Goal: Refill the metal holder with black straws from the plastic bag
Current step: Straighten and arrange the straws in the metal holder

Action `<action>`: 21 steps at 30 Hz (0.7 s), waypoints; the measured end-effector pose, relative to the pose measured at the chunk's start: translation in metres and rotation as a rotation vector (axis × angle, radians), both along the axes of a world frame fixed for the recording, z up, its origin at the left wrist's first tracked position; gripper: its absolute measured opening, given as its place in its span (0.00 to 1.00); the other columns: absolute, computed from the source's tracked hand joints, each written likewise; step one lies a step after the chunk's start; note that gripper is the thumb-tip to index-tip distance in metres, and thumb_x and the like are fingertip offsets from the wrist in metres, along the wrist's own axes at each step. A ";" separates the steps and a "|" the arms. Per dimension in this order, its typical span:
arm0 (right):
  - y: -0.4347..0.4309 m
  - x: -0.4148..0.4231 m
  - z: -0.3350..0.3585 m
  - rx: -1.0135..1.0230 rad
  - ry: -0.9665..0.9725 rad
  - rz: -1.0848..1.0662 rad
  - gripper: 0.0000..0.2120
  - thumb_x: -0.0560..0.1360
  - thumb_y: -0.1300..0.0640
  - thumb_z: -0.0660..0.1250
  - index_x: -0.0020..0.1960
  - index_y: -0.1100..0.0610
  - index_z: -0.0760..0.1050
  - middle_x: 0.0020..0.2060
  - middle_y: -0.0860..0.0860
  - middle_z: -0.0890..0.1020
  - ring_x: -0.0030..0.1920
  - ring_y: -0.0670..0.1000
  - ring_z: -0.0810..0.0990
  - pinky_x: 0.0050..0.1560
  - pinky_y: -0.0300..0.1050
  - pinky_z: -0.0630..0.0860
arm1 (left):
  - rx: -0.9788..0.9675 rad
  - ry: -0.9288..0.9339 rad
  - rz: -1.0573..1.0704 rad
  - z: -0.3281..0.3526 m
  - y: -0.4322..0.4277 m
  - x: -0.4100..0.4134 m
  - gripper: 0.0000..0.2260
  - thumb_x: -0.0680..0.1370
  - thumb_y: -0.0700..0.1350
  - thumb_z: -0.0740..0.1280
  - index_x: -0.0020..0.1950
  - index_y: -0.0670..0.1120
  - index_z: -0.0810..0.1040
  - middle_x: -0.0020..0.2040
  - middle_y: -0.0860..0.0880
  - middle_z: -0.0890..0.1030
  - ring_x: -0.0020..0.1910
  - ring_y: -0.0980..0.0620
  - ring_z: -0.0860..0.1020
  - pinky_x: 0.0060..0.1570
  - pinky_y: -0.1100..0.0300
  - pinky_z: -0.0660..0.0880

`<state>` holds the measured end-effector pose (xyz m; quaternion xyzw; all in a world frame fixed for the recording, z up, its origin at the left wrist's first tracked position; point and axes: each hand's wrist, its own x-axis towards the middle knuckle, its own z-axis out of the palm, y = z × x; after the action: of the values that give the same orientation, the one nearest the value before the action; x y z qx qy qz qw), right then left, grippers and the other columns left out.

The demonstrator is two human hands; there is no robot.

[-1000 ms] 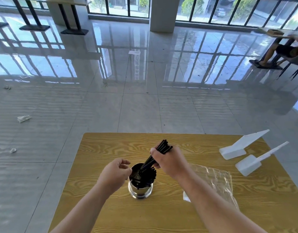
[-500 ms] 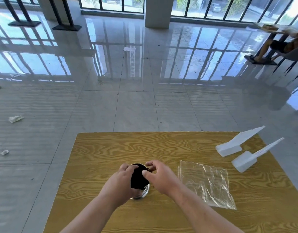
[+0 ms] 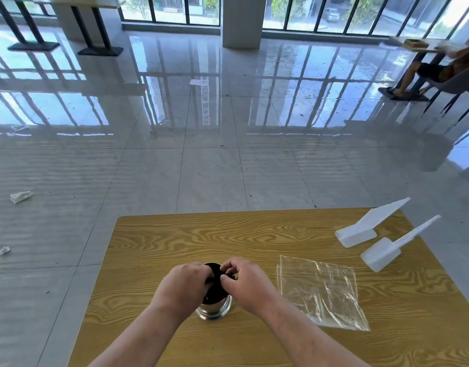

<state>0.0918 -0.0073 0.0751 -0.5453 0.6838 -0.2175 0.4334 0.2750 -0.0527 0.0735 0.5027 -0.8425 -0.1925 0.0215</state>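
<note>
A shiny metal holder (image 3: 214, 311) stands on the wooden table (image 3: 254, 234), packed with black straws (image 3: 214, 290) whose tops form a dark mass. My left hand (image 3: 184, 286) curls over the straw tops from the left. My right hand (image 3: 245, 283) presses on them from the right, fingertips pinched on the straws. Both hands hide much of the holder's rim. The clear plastic bag (image 3: 320, 290) lies flat on the table to the right, and I see no straws in it.
Two white plastic stands (image 3: 360, 229) (image 3: 387, 250) sit at the table's far right corner. Beyond the table is glossy tiled floor with paper scraps (image 3: 20, 196). A seated person's legs (image 3: 413, 75) show at the far right.
One second ago my right hand held a tilted bunch of straws above the holder. The straws now stand inside it, and both hands have closed in over their tops.
</note>
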 end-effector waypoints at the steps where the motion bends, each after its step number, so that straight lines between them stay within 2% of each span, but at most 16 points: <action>1: 0.000 0.000 0.001 -0.002 0.010 -0.002 0.12 0.76 0.44 0.67 0.57 0.44 0.80 0.48 0.41 0.84 0.45 0.41 0.83 0.39 0.34 0.76 | 0.001 -0.003 -0.002 0.002 -0.001 0.000 0.07 0.81 0.49 0.66 0.55 0.54 0.84 0.51 0.57 0.84 0.49 0.55 0.82 0.50 0.58 0.79; 13: -0.001 -0.006 0.014 -0.057 0.068 -0.013 0.04 0.77 0.47 0.66 0.50 0.43 0.79 0.42 0.44 0.85 0.41 0.44 0.83 0.36 0.37 0.79 | -0.033 0.072 0.064 0.051 -0.013 0.003 0.04 0.76 0.50 0.74 0.48 0.53 0.88 0.43 0.57 0.86 0.43 0.57 0.82 0.46 0.60 0.79; 17: 0.000 -0.008 0.017 -0.065 0.064 -0.033 0.03 0.79 0.50 0.68 0.49 0.43 0.80 0.41 0.43 0.85 0.38 0.40 0.82 0.35 0.34 0.77 | -0.065 0.094 0.084 0.077 -0.018 0.006 0.04 0.76 0.51 0.75 0.48 0.54 0.88 0.43 0.58 0.87 0.42 0.60 0.81 0.39 0.68 0.71; 21: 0.004 -0.011 0.020 -0.074 0.040 -0.059 0.05 0.79 0.52 0.68 0.47 0.44 0.80 0.39 0.45 0.85 0.33 0.36 0.79 0.31 0.33 0.74 | -0.079 0.128 0.122 0.101 -0.020 0.012 0.01 0.75 0.52 0.76 0.45 0.56 0.87 0.37 0.60 0.84 0.35 0.62 0.78 0.33 0.67 0.67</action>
<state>0.0811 -0.0036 0.0952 -0.5446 0.6996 -0.2444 0.3928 0.2873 -0.0726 0.1747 0.5385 -0.8141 -0.1894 0.1067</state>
